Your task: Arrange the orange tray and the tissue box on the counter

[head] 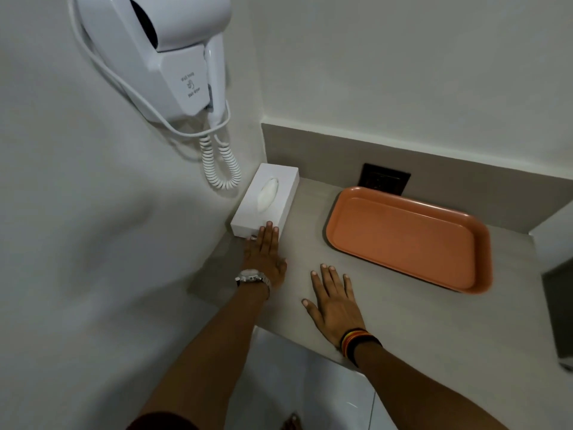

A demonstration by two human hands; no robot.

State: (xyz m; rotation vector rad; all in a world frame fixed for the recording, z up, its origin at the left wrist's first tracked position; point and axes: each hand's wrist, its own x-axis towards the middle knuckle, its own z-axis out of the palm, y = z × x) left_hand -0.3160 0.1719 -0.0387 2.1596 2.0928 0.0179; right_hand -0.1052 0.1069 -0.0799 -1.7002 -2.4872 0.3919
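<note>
A white tissue box (266, 198) lies on the grey counter (310, 243), pushed into the back left corner against the wall. My left hand (263, 256), with a watch on the wrist, is flat and its fingertips touch the box's near end. It grips nothing. An empty orange tray (406, 237) lies flat on the right part of the counter. My right hand (336, 302), with dark bands on the wrist, rests open on the counter, well short of the tray's near left corner.
A white wall-mounted hair dryer (173, 57) with a coiled cord (220, 162) hangs on the left wall above the box. A dark wall socket (384, 178) sits behind the tray. A white object (555, 240) stands at the counter's right end.
</note>
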